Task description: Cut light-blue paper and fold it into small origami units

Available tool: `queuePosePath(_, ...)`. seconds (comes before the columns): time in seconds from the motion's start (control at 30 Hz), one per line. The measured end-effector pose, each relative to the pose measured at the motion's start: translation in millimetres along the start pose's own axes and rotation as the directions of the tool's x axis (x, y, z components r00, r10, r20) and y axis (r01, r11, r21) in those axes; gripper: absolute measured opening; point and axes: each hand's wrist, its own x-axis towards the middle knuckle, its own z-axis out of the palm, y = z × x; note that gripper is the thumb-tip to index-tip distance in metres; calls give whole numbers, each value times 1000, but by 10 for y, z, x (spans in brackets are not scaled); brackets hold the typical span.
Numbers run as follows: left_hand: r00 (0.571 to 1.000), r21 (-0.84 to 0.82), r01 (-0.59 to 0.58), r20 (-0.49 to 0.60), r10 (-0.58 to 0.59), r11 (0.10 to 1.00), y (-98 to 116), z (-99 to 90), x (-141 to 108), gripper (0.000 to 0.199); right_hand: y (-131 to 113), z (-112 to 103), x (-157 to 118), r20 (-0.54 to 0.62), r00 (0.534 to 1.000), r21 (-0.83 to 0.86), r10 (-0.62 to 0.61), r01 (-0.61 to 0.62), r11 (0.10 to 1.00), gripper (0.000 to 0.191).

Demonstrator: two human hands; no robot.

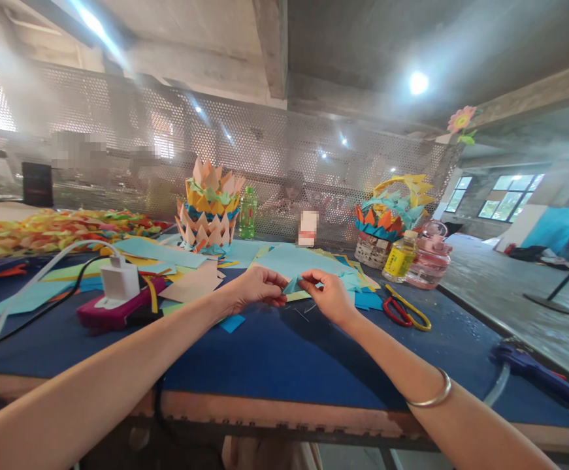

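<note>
My left hand (pixel 257 287) and my right hand (pixel 328 295) meet above the blue table top (pixel 274 352), both pinching a small folded teal paper piece (pixel 292 285) between their fingertips. A thin bangle sits on my right wrist. Just beyond the hands lie light blue paper sheets (pixel 294 261) and teal offcuts (pixel 360 282). A small blue paper scrap (pixel 231 322) lies under my left wrist.
Red and yellow scissors (pixel 406 312) lie right of my hands. A stacked paper basket (pixel 210 205), a second paper basket (pixel 386 222), bottles (pixel 400 256) and a pink jar (pixel 430 258) stand behind. A white charger on a pink power strip (pixel 117 297) sits left, with cables.
</note>
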Motion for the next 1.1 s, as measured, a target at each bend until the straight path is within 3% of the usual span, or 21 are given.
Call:
queuePosePath(0.47,996,48,-71,-50,74,996,4,28,9,26,69,2,11,44,992,109,115,-119,987,31)
queuePosePath(0.7,998,50,-12,-69,16,999,-22,16,31,16,75,-5,13,-8,993,95,118,-117,989,28)
queuePosePath(0.87,989,184,-124,-61,137,975,-79,-11,57,27,59,-5,10,-9,993,92,119,-118,989,27)
queuePosePath(1.1,969,355,-196,-72,236,914,-63,-6,38,21,48,-5,1,-6,993,93,116,-115,989,28)
